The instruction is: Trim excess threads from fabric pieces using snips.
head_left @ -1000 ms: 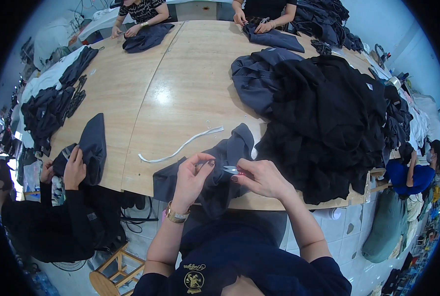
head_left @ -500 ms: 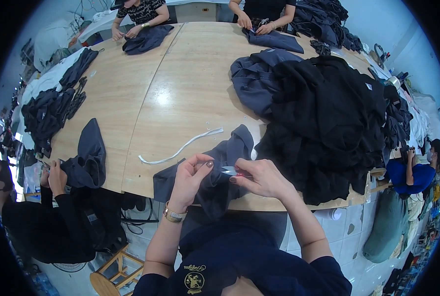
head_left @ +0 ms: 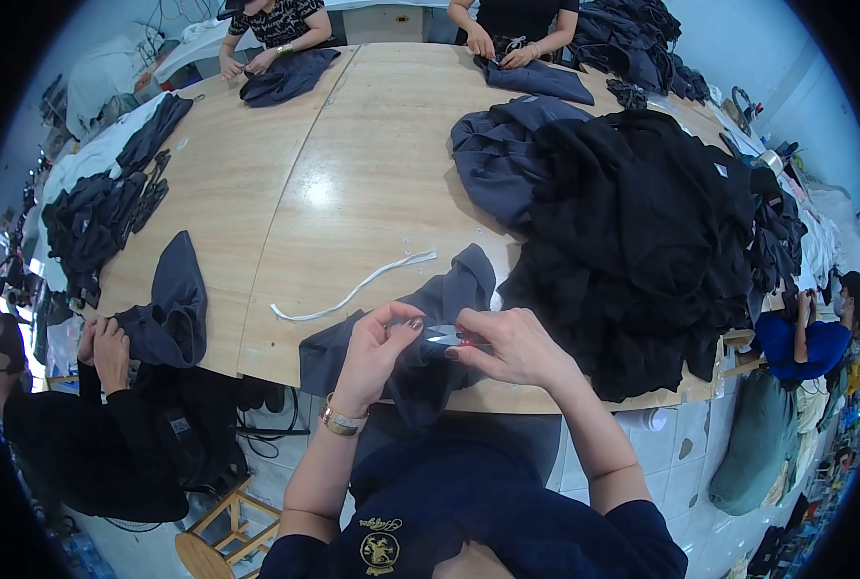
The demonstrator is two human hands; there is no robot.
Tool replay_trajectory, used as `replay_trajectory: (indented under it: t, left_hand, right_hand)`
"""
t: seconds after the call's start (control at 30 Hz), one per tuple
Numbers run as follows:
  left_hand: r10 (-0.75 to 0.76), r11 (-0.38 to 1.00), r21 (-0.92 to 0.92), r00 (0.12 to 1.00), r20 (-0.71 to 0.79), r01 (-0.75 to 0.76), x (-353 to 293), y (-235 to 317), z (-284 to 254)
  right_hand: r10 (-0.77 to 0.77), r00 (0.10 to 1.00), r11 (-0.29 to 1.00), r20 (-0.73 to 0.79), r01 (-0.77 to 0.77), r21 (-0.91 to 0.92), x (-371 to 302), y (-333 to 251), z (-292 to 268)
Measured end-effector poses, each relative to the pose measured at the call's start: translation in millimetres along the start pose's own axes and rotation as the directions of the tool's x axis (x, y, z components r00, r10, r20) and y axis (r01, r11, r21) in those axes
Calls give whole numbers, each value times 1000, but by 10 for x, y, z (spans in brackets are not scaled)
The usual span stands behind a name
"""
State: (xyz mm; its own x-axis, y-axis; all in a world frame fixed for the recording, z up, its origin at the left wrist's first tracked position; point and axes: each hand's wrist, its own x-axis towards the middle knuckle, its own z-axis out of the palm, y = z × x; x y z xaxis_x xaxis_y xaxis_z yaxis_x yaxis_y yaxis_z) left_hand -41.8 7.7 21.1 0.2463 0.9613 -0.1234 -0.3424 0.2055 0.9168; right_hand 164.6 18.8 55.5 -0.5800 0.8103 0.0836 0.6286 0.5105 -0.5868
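The place is identified as a garment workshop. A broad wooden desk (head_left: 353, 183) is shared by several workers, and dark grey cloth (head_left: 464, 280) is handled at several positions along its edges. A large pile of black cloth (head_left: 632, 222) is stacked on the right side, and dark garments (head_left: 627, 43) are heaped near the far right corner. Small snips (head_left: 441, 335) are held in the right hand (head_left: 517, 347). A white strip (head_left: 418, 258) is laid out nearby. The floor (head_left: 681, 482) is tiled, and a wooden stool (head_left: 198, 552) is provided beside the desk.
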Motion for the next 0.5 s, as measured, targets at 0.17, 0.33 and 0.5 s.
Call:
replay_trajectory:
  t: [0.17, 0.33, 0.5]
  left_hand:
    - [-33, 999, -37, 999, 11, 34, 9, -10, -30]
    - [-49, 996, -70, 999, -4, 49, 9, -12, -39]
    - [-53, 996, -72, 999, -2, 53, 37, -30, -12]
  right_hand:
    - [-36, 999, 999, 29, 36, -12, 7, 0, -26]
    - [52, 998, 986, -45, -44, 163, 12, 127, 61]
    - [214, 951, 695, -223, 12, 719, 133, 151, 329]
